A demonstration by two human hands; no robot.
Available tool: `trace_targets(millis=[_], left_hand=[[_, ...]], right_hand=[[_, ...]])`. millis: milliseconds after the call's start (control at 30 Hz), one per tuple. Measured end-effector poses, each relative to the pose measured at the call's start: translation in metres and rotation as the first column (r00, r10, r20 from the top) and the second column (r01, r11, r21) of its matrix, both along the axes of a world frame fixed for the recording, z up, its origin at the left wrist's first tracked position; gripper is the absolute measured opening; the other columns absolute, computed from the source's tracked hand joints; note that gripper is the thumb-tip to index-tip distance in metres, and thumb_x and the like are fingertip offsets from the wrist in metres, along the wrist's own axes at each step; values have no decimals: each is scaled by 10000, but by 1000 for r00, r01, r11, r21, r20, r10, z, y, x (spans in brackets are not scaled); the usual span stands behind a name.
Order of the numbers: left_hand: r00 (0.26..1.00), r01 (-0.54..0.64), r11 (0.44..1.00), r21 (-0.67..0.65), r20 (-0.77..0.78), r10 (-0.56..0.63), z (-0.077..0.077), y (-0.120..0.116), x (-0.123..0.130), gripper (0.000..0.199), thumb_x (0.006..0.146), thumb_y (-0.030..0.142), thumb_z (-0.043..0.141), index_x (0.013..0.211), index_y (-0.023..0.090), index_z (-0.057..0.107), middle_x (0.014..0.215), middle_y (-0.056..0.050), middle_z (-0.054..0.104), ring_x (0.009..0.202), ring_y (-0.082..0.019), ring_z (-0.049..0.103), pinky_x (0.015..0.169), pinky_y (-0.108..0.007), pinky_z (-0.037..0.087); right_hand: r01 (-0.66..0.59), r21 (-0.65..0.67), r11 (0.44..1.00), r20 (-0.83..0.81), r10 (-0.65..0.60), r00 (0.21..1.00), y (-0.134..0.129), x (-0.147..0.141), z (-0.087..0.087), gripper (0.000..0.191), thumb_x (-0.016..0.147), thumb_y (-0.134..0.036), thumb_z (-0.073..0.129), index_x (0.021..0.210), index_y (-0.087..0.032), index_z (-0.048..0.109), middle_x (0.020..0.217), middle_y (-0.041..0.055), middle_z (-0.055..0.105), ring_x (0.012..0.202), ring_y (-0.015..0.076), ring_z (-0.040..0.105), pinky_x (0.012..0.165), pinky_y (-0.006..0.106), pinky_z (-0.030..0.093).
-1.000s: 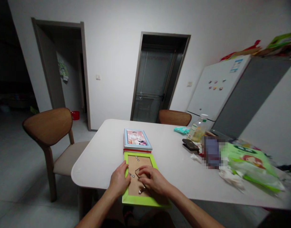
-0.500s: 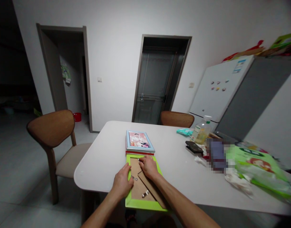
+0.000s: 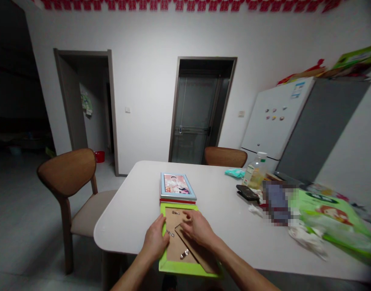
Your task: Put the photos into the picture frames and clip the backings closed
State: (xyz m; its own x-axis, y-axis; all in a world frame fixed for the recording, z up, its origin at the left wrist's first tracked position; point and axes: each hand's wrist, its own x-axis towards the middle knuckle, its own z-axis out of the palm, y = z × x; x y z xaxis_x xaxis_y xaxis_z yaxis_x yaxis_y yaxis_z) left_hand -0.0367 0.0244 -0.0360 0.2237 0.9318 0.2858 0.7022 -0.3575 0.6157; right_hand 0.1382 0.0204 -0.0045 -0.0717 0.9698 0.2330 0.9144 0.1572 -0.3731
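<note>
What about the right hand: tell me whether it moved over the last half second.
Yes: against the blue frame, the right hand has shifted rightward and toward the person.

Room over tabletop [image 3: 226,220] right of green frame [image 3: 179,267]; framed photo [image 3: 178,185] blocks far side.

Your left hand [image 3: 156,238], in the lower centre of the frame, is bare, and so is your right hand [image 3: 199,229], a little further right; your left forearm [image 3: 135,268] and right forearm [image 3: 240,262] are bare too, narrow at the wrists and broader toward the bottom edge. At the bottom centre, between your forearms, you show a dark shape [image 3: 169,281], too dim to tell as shoe or cloth
</note>
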Motion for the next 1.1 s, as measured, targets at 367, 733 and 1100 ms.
trace_targets(millis=[367,733,1100], left_hand=[[998,23,999,-25,55,-22,2,2,1,481,639,112,473,1120,92,480,1238,-112,451,1131,-181,413,974,-275,279],[994,104,992,-70,26,-103,9,-2,1,560,653,120,464,1208,127,388,1276,-78,411,1168,-181,362,991,-273,246],[989,124,988,-94,-72,-131,13,-6,1,547,693,220,454,1221,111,359,1299,-81,376,1206,-189,294,1001,-272,219]], right_hand=[[-28,-136,990,5,29,1000,-27,-6,10,244,615,-267,515,814,-173,621,792,46,588,684,129,498,569,194,315],[-47,-139,989,-5,47,999,-31,-3,16,213,603,-256,513,759,-167,630,735,43,610,623,119,494,520,195,296],[41,-146,988,221,-8,975,-29,-5,34,241,565,-289,555,770,-181,623,808,53,553,642,127,483,525,209,282]])
